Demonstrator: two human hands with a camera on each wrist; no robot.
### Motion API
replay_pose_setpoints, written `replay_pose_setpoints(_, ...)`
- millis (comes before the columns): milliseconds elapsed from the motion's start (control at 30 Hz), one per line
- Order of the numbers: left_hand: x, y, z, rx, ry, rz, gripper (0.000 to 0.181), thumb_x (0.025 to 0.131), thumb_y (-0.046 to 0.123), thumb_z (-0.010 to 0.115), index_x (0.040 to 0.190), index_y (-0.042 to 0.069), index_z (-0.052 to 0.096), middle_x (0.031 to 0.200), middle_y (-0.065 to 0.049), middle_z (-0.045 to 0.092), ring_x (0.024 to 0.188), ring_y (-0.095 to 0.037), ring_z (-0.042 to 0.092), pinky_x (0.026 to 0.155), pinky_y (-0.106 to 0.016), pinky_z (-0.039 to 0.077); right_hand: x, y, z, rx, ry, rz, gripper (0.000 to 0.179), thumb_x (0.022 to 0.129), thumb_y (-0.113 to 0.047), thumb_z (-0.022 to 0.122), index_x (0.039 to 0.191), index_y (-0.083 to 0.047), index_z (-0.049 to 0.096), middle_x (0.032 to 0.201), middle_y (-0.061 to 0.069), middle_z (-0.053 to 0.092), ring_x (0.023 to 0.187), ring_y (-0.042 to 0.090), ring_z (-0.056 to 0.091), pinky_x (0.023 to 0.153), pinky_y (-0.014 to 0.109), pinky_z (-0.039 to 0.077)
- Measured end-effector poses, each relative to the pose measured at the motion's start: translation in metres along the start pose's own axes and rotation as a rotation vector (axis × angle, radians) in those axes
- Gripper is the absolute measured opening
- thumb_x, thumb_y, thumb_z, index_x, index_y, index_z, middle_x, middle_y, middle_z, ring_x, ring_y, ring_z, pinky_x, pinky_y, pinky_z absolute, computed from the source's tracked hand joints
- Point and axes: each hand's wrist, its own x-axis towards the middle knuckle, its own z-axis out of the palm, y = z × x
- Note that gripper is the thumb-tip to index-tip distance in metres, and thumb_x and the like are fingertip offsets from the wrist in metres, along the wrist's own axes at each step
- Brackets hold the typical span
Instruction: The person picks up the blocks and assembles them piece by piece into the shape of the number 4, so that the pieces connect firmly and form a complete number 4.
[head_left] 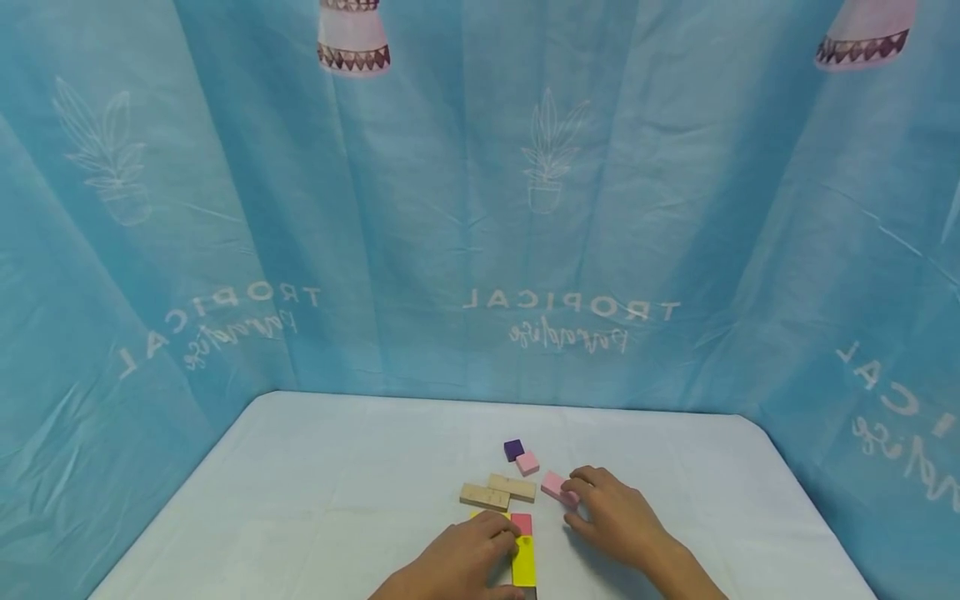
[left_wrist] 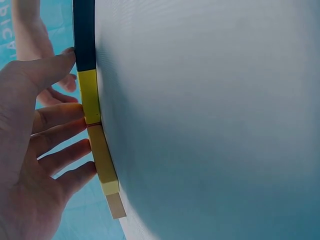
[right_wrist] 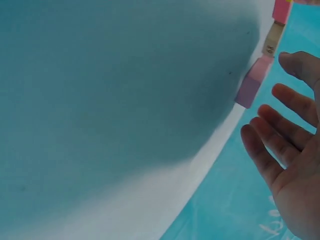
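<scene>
My left hand (head_left: 468, 557) reaches over a row of blocks, its fingers beside a yellow block (head_left: 523, 563) and a red-pink block (head_left: 521, 524). In the left wrist view the thumb is at a dark block (left_wrist: 85, 35), and loosely spread fingertips touch the edge of a yellow block (left_wrist: 90, 96) and a duller yellow one (left_wrist: 103, 157). My right hand (head_left: 617, 518) hovers at a long pink block (head_left: 555, 487), fingertips overlapping its right end in the head view. The right wrist view shows this hand's fingers (right_wrist: 295, 102) spread apart, the pink block (right_wrist: 252, 82) just past them.
Two plain wooden blocks (head_left: 484, 497) with printed marks lie beyond the left hand. Behind them are a small pink block (head_left: 527, 463) and a purple block (head_left: 513, 450). A white-covered table (head_left: 337, 475) carries everything, with a blue printed curtain (head_left: 420, 208) around it.
</scene>
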Motion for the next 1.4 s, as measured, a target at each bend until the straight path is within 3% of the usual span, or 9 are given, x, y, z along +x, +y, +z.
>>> replay_pose_setpoints(367,0.001,0.0,0.001,-0.06,-0.024,-0.03,0.059,0.082,0.07,0.054,0.114,0.022,0.065,0.121,0.013,0.052,0.112,-0.004,0.047,0.092,-0.028,0.047,0.004,0.008,0.008,0.027,-0.063,-0.018,0.029,0.078,-0.036,0.079,0.103,-0.024,0.07,0.11,-0.002,0.06,0.099,0.018,0.057,0.083,0.045,0.052)
replay_pose_setpoints(600,0.001,0.001,0.002,-0.109,-0.041,-0.063,0.055,0.081,0.07,0.055,0.111,0.024,0.066,0.119,0.015,0.053,0.108,-0.003,0.048,0.092,-0.028,0.047,0.005,0.008,0.01,0.057,-0.052,-0.029,0.02,0.079,-0.035,0.078,0.095,-0.025,0.07,0.108,-0.002,0.06,0.096,0.017,0.058,0.084,0.043,0.052)
replay_pose_setpoints(833,0.002,0.0,0.003,-0.079,-0.018,-0.035,0.058,0.082,0.07,0.054,0.113,0.023,0.066,0.117,0.014,0.052,0.107,-0.003,0.048,0.092,-0.026,0.046,0.008,0.008,0.011,0.087,-0.031,0.007,0.016,0.078,-0.034,0.079,0.088,-0.027,0.068,0.105,-0.002,0.062,0.097,0.019,0.059,0.085,0.044,0.052)
replay_pose_setpoints(967,0.003,0.0,0.002,-0.105,-0.031,-0.054,0.055,0.081,0.07,0.056,0.111,0.024,0.066,0.115,0.015,0.053,0.105,-0.003,0.049,0.091,-0.026,0.047,0.009,0.006,0.012,0.094,-0.039,0.023,0.016,0.078,-0.034,0.079,0.086,-0.027,0.068,0.103,-0.002,0.063,0.096,0.019,0.06,0.085,0.045,0.052)
replay_pose_setpoints(1400,0.002,-0.002,0.0,-0.124,-0.035,-0.056,0.052,0.082,0.068,0.056,0.11,0.026,0.066,0.122,0.014,0.053,0.109,-0.004,0.049,0.091,-0.028,0.047,0.014,0.005,0.01,0.08,0.004,0.044,0.011,0.077,-0.021,0.081,0.083,-0.025,0.072,0.091,-0.006,0.066,0.081,0.013,0.061,0.079,0.041,0.054)
